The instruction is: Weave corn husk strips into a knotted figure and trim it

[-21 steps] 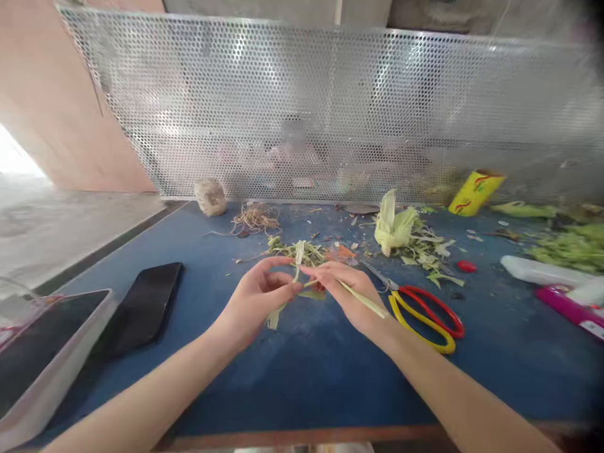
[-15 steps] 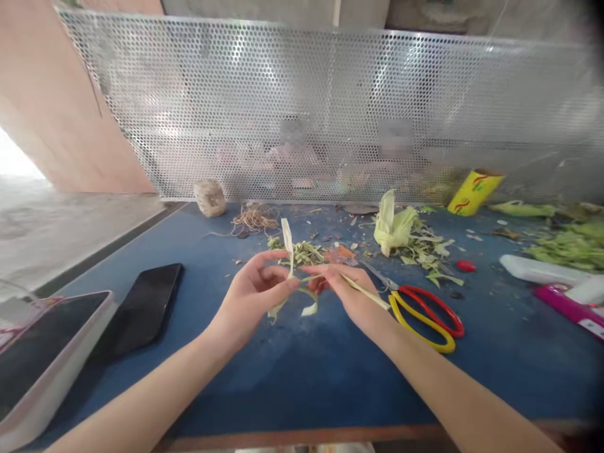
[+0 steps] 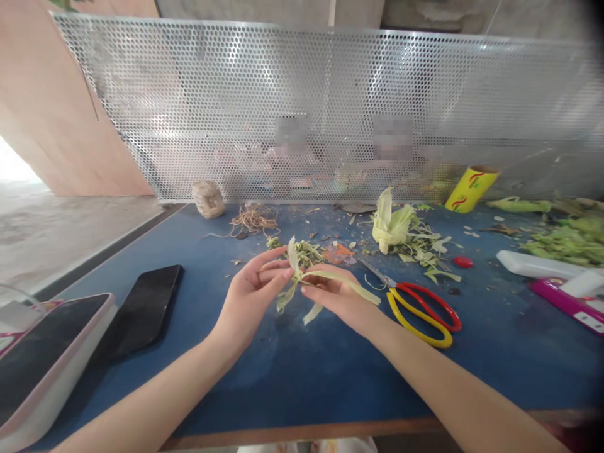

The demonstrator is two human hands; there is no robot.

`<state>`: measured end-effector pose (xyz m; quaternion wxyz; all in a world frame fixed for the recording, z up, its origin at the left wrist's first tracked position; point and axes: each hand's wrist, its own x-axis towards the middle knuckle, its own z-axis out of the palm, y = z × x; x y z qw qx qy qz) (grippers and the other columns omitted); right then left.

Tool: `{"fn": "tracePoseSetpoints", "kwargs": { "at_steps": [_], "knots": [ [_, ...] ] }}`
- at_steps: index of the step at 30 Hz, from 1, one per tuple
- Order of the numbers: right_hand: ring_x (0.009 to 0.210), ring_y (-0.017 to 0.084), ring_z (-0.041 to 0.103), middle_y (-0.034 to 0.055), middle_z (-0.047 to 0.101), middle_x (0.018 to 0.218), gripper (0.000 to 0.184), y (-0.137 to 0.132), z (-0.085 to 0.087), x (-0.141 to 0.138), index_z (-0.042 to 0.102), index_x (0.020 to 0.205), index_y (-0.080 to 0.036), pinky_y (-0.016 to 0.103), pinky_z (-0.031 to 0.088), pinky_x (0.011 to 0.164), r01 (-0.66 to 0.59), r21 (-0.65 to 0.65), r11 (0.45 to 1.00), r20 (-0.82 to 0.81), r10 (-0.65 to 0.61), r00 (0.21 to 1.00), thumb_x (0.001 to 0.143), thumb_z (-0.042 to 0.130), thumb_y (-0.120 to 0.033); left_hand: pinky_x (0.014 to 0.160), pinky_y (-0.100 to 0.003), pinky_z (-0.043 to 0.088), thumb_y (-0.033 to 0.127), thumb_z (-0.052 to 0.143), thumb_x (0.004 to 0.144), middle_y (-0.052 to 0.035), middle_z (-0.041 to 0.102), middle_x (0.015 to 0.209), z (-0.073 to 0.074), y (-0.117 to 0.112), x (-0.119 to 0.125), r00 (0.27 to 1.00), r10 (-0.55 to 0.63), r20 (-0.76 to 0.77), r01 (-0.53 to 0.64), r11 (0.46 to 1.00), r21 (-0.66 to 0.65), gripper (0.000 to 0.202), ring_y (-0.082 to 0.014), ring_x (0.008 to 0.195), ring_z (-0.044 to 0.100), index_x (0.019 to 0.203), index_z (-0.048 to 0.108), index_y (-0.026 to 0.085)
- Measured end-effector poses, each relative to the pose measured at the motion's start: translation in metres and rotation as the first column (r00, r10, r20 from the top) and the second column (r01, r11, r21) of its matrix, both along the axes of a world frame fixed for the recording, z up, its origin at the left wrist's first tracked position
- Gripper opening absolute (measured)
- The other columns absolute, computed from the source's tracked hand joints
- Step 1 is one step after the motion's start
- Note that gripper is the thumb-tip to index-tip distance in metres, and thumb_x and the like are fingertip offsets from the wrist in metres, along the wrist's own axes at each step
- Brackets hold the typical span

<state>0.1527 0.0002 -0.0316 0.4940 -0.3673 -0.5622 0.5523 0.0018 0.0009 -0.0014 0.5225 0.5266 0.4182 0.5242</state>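
Pale-green flat leaf strips (image 3: 297, 274) above the blue bench (image 3: 283, 377): upright end lower now, crossing exposed, seemingly gathered. Left hand (image 3: 243, 296) has fingers pinching them; right hand (image 3: 346, 299) alongside, finger grip unclear.

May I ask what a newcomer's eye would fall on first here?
Probably the red-and-yellow-handled scissors, lying on the blue table to the right of the right hand. Next, perhaps, the pale green strips at centre, pinched by the left hand. Farther back, the bright yellow tube tilts before the perforated screen.
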Motion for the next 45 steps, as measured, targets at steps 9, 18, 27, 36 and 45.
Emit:
{"fn": "tracePoseSetpoints", "kwargs": {
  "at_steps": [9,18,27,36,45],
  "knots": [
    [0.066,0.012,0.053,-0.0014,0.057,0.070,0.025,0.002,-0.004,0.000,0.063,0.077,-0.021,0.025,0.043,0.063,0.032,-0.045,0.998,0.124,-0.027,0.992,0.069,0.061,-0.044,0.093,-0.032,0.037,0.019,0.074,0.061,0.0008,0.069,0.064,-0.002,0.001,0.002,0.993,-0.011,0.121,0.021,0.996,-0.084,0.069,-0.0180,0.095,0.059,0.122,0.043,0.014],
    [0.060,0.010,0.052,-0.0016,0.056,0.067,0.017,-0.002,0.000,0.001,0.061,0.073,-0.019,0.024,0.043,0.058,-0.076,0.047,0.996,0.219,0.064,0.974,0.069,0.062,-0.035,0.090,-0.035,0.040,0.021,0.074,0.060,0.0020,0.067,0.060,-0.001,0.000,0.002,0.998,0.008,0.060,-0.005,0.999,-0.054,0.077,-0.0208,0.094,0.060,0.127,0.036,0.014],
    [0.061,0.011,0.055,-0.0013,0.059,0.067,0.014,0.002,0.006,0.009,0.059,0.074,-0.019,0.023,0.044,0.056,0.096,0.179,0.979,0.255,-0.140,0.957,0.072,0.059,-0.033,0.071,-0.033,0.046,0.031,0.066,0.067,-0.0068,0.069,0.085,0.003,0.001,-0.006,0.918,-0.149,-0.367,0.177,0.983,0.043,0.039,-0.0212,0.079,0.062,0.103,0.059,0.017],
    [0.057,0.012,0.052,0.0005,0.059,0.063,0.016,0.000,0.009,0.009,0.064,0.071,-0.018,0.023,0.040,0.050,0.094,0.213,0.972,0.346,-0.166,0.924,0.072,0.057,-0.032,0.069,-0.029,0.042,0.028,0.063,0.068,0.0013,0.063,0.063,0.005,-0.001,-0.007,0.846,-0.060,-0.530,0.144,0.982,0.120,0.039,-0.0156,0.064,0.057,0.104,0.052,0.017],
    [0.053,0.011,0.050,-0.0008,0.056,0.059,0.018,0.005,0.008,0.014,0.063,0.067,-0.019,0.021,0.038,0.048,0.244,0.131,0.961,0.232,-0.269,0.935,0.067,0.062,-0.036,0.074,-0.032,0.043,0.031,0.061,0.071,0.0008,0.062,0.065,0.009,-0.002,-0.012,0.849,-0.071,-0.523,0.170,0.975,0.144,0.036,-0.0179,0.070,0.060,0.103,0.051,0.020]
  ]
}}
